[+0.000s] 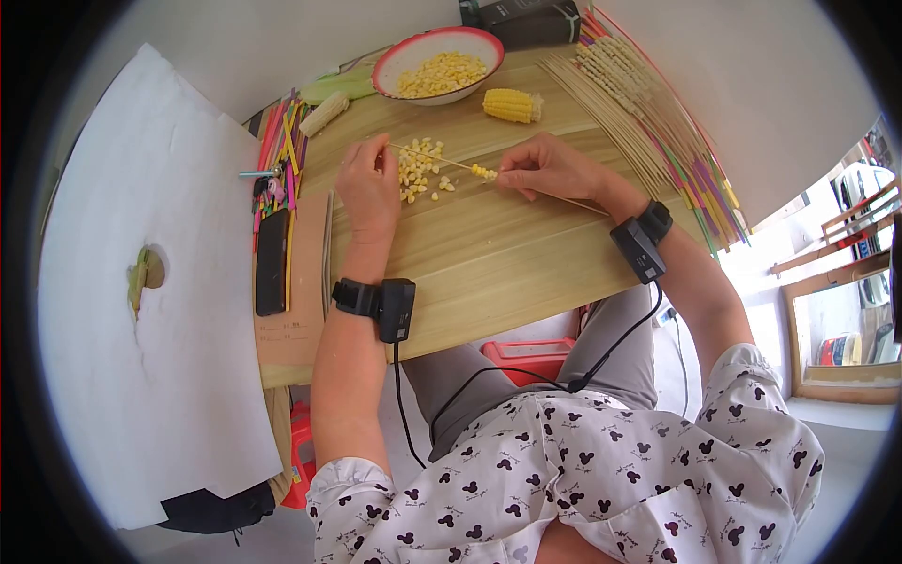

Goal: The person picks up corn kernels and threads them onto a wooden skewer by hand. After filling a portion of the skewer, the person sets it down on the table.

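Black cylindrical case near 12 o'clock, at far edge. Dark phone-like slab at 9 o'clock, lying lengthwise, partly over brown card with faint print. Farther out at 9, large white panel, hole in it. Black fabric item between 7 and 8, under panel. Red plastic stool between 4 and 5. Wood-framed pane toward 3.

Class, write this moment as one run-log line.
left hand: holds skewer end | right hand: holds skewer beside threaded kernels | table: loose kernels, bowl of kernels
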Tool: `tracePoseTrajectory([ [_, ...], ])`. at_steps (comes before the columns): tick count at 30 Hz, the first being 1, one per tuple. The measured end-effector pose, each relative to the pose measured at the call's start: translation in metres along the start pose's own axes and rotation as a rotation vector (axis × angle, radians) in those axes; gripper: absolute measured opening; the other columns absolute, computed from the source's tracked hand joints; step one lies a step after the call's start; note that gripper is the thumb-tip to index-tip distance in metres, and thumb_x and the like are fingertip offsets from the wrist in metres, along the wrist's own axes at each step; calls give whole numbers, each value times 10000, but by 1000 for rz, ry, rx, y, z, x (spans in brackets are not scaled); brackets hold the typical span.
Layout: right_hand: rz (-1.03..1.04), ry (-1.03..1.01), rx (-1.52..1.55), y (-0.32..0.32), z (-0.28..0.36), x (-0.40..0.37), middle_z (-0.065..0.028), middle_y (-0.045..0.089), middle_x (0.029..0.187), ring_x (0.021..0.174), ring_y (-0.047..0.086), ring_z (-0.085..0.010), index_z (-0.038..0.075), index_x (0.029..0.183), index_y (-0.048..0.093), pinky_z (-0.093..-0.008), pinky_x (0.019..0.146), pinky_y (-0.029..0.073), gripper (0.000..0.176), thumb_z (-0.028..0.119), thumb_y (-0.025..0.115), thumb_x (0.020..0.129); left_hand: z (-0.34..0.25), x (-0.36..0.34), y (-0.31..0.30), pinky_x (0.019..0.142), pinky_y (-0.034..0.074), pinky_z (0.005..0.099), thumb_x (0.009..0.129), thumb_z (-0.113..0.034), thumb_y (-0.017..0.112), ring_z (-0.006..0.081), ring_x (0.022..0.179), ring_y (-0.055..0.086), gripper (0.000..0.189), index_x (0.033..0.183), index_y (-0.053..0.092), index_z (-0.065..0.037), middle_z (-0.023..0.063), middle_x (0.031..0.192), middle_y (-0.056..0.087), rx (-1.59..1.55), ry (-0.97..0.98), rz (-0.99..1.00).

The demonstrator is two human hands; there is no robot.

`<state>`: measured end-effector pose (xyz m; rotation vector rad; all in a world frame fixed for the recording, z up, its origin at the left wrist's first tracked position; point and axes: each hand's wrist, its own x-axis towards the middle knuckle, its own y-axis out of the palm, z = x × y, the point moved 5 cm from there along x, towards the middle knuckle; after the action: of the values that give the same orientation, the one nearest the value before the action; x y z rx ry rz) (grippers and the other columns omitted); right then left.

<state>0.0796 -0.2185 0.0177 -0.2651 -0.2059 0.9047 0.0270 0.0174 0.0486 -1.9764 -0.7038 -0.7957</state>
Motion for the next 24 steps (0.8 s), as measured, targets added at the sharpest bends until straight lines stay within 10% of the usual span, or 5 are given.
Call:
tracePoseTrajectory([
  [24, -32, -5, 5, -1, 4, 1, 38, 539, 593, 572, 480, -36, 25, 841, 661, -214, 564, 397, 213, 202, 620, 950, -26, -10, 13, 637, 496, 356, 825, 6, 645, 270, 694, 615, 139, 958, 677, -18, 123, 810, 629, -158, 41, 95],
])
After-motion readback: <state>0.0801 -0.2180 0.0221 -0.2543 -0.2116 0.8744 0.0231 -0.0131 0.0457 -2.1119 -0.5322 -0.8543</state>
